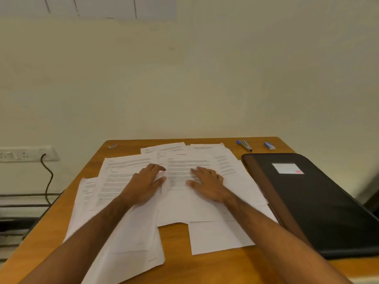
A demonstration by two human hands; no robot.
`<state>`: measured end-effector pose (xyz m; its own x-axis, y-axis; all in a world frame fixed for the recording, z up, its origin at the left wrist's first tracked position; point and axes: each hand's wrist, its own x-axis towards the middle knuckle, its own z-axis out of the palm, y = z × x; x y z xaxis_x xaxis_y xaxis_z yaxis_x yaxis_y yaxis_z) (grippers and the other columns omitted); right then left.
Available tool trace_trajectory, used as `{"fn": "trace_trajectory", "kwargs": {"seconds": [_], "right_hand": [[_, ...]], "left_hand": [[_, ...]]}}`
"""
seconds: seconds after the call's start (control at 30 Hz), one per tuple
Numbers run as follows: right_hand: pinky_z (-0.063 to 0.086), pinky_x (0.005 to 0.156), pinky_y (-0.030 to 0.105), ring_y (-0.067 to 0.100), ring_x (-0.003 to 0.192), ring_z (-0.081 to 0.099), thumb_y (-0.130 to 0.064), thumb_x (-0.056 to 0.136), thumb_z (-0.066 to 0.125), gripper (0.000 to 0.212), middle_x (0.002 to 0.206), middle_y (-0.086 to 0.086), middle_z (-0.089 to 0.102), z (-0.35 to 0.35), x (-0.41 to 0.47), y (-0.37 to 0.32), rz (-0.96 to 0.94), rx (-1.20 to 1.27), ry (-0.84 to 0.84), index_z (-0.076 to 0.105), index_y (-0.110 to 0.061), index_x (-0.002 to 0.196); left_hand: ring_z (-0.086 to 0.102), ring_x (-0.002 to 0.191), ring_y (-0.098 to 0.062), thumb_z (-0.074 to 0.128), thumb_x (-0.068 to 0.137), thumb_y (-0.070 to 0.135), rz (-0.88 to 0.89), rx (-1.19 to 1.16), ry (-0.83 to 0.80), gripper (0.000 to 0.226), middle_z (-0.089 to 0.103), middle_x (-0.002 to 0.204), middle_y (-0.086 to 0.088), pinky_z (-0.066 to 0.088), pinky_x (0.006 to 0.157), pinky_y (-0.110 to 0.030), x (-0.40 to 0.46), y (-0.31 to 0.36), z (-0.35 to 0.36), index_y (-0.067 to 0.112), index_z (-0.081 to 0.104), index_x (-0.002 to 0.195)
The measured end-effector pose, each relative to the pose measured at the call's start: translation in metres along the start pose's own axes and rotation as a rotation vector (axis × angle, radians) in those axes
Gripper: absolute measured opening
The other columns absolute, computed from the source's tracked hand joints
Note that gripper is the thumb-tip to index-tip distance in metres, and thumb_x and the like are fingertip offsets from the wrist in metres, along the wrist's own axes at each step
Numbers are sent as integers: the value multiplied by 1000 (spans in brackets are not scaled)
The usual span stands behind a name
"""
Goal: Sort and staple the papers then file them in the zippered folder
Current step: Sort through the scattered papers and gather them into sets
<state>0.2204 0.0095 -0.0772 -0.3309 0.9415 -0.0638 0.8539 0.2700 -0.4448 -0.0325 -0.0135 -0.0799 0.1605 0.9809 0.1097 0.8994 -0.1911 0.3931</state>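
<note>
From my seat on the head camera I see a wooden table (178, 236) pushed against a pale wall, with loose printed papers (131, 228) spread over its middle in overlapping, skewed layers. They reach from near the far edge down toward the near left corner, and one sheet juts out at the near right of the spread.

The left hand (146, 184) lies palm down on a sheet at the centre left, fingers straight and close together, pointing far and slightly right; it presses flat and grasps nothing. The right hand (207, 184) lies palm down on the top sheet just to its right, fingers a little spread and relaxed, thumb reaching left, also grasping nothing. The two hands are near each other but apart, with a strip of paper between them.

The zippered folder (320, 203), black with a brown spine strip on its left side, lies closed on the right side of the table, touching or just overlapping the right edge of the papers; a pale label with a red patch sits on its far part. Beyond the folder's far end, by the far edge, lies the stapler (245, 144), and to its right a small blue and white box (269, 145), possibly staples, though it is too small to be sure
</note>
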Motion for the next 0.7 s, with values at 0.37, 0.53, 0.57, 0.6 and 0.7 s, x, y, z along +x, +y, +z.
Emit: {"fn": "trace_trajectory", "kwargs": {"seconds": [0.37, 0.53, 0.57, 0.6, 0.7], "right_hand": [[18, 118, 51, 33, 146, 27, -64, 101, 34, 66, 156, 11, 37, -38, -12, 82, 251, -114, 127, 41, -19, 149], [-13, 118, 63, 30, 154, 16, -69, 100, 26, 80, 162, 7, 33, -30, -15, 77, 140, -191, 136, 22, -16, 160], [-15, 117, 64, 29, 154, 17, -69, 100, 26, 78, 161, 7, 35, -30, -15, 75, 122, -191, 138, 24, -16, 159], [-15, 117, 64, 29, 153, 19, -68, 100, 28, 76, 159, 6, 39, -30, -15, 73, 98, -170, 129, 28, -18, 157], [1, 122, 59, 26, 143, 41, -59, 103, 37, 60, 145, 2, 57, -36, -15, 64, 29, 108, 65, 38, -22, 151]], "left_hand": [[21, 149, -29, 42, 102, 41, -116, 256, 21, 28, 26, 161, -1, 10, 118, -63, 39, 42, 27, 26, 50, 125], [20, 150, -25, 37, 103, 49, -101, 120, 58, 40, 23, 162, 0, 14, 117, -63, 49, 53, 33, 25, 43, 134], [16, 151, -26, 35, 102, 51, -91, 118, 36, 43, 18, 164, 1, 14, 117, -64, 51, 54, 36, 27, 41, 138], [14, 152, -26, 34, 102, 54, -86, 121, 18, 46, 15, 165, 2, 13, 118, -64, 52, 54, 38, 29, 39, 140], [12, 153, -23, 31, 102, 55, -71, 133, 17, 49, 15, 165, 3, 9, 118, -65, 54, 54, 42, 32, 35, 145]]}}
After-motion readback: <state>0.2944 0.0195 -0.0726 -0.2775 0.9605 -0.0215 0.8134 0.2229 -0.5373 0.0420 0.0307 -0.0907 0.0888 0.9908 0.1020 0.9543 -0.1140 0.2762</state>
